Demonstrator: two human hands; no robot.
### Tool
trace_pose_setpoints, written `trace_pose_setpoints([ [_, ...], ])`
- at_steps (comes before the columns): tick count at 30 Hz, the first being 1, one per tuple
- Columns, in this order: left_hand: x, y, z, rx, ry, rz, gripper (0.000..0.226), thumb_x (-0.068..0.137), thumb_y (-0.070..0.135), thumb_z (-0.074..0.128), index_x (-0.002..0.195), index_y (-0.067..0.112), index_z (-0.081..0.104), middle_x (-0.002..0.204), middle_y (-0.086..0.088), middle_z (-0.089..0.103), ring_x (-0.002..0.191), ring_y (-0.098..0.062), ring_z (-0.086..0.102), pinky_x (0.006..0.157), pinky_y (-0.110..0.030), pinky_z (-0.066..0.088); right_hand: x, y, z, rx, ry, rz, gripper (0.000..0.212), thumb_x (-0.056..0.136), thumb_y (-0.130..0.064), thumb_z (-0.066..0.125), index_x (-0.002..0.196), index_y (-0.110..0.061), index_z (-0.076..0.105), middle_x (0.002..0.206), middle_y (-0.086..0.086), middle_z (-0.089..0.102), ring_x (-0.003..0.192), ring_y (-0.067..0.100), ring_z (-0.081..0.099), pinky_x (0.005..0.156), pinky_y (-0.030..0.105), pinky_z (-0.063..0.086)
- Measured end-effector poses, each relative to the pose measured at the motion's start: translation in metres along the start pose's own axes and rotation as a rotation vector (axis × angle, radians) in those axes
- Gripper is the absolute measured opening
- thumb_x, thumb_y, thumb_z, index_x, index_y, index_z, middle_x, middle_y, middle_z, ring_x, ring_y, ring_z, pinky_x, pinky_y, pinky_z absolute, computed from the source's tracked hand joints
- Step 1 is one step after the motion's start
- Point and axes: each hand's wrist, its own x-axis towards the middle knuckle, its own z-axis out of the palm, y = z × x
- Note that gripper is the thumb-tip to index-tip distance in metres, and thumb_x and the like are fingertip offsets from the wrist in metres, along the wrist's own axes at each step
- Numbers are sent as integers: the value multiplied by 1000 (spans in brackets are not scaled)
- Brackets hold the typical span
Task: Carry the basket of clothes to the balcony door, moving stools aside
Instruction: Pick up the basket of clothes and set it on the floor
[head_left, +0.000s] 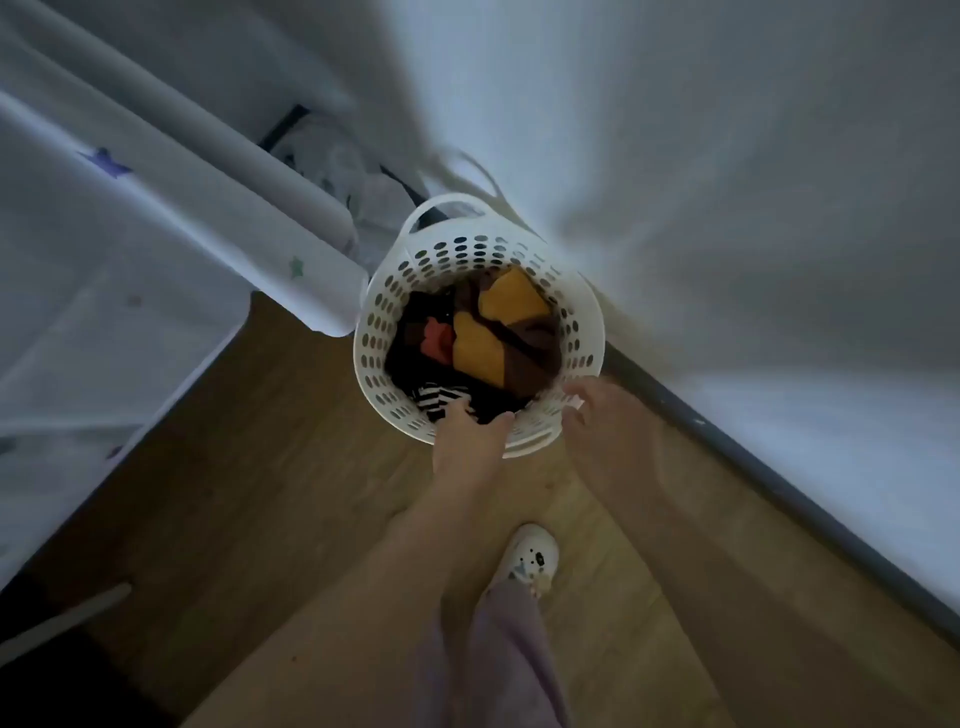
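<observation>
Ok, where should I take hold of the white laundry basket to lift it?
Grip the basket by its two loop handles: the near one under both hands, left hand and right hand, and the far one. Come down from above, one hand per side; the perforated wall looks flexible, so opposite handles should keep the clothes level.

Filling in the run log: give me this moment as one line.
stage: gripping basket | left hand: on near rim | right hand: on near rim | white basket: on floor, holds clothes | stools: none visible
</observation>
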Motion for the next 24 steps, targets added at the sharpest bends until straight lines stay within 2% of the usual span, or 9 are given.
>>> trace_pose_setpoints([
  [2, 9, -12, 11, -110, -61, -138, 71, 76, 34, 69, 136, 5, 43, 128, -9, 55, 113, -27, 56, 95, -36, 47, 3, 13, 10, 41, -6, 34, 31, 91, -15, 53, 120, -19, 63, 118, 4, 66, 105, 20, 62, 84, 34, 52],
  [4, 11, -19, 20, -286, -142, -345, 48, 87, 27, 63, 129, 9, 48, 115, -6, 53, 106, -28, 55, 92, -38, 45, 2, 25, 20, 20, -37, 71, 33, 91, -14, 52, 123, -20, 62, 123, 3, 64, 107, 19, 60, 87, 32, 50],
  [6, 10, -20, 31, -409, -159, -471, 43, 94, 20, 56, 134, 10, 45, 129, -16, 49, 108, -31, 52, 85, -38, 42, 3, 36, 28, 6, -68, 87, 34, 92, -15, 52, 125, -21, 61, 124, 3, 63, 106, 19, 60, 86, 31, 49],
  [9, 21, -17, 43, -593, -158, -516, 43, 98, 14, 50, 138, 1, 43, 146, -21, 40, 133, -32, 44, 80, -38, 44, 7, 45, 35, -38, -80, 86, 35, 92, -14, 52, 125, -22, 61, 122, 1, 64, 105, 18, 60, 79, 26, 43],
  [12, 37, -24, 51, -760, -149, -573, 23, 100, 12, 43, 98, -5, 58, 122, -18, 58, 132, -27, 48, 89, -38, 43, 11, 44, 38, -72, -109, 87, 36, 92, -15, 51, 126, -23, 60, 120, 0, 65, 104, 18, 59, 76, 26, 41],
  [13, 41, -28, 50, -780, -149, -579, 24, 100, 12, 43, 86, -2, 57, 106, -16, 61, 128, -27, 51, 92, -38, 43, 12, 42, 39, -72, -114, 84, 37, 92, -15, 51, 127, -23, 59, 120, 0, 65, 104, 18, 59, 78, 28, 45],
  [15, 48, -35, 44, -781, -120, -550, 23, 99, 11, 44, 83, -1, 55, 88, -12, 59, 107, -27, 60, 94, -40, 45, 15, 35, 39, -73, -124, 76, 37, 92, -16, 51, 127, -24, 59, 122, 1, 64, 107, 19, 59, 85, 34, 50],
  [18, 59, -47, 23, -694, -49, -494, 17, 97, 9, 44, 86, 0, 53, 83, -10, 59, 69, -21, 54, 80, -37, 49, 20, 22, 41, -75, -138, 43, 36, 92, -16, 51, 127, -23, 59, 123, 1, 63, 106, 21, 59, 87, 38, 50],
  [24, 75, -63, -54, -506, 111, -495, 19, 90, 18, 56, 97, 1, 59, 81, -12, 61, 41, -14, 54, 58, -33, 48, 40, -22, 53, -155, -158, -81, 36, 95, -19, 49, 129, -22, 57, 122, 2, 61, 115, 21, 53, 90, 35, 49],
])
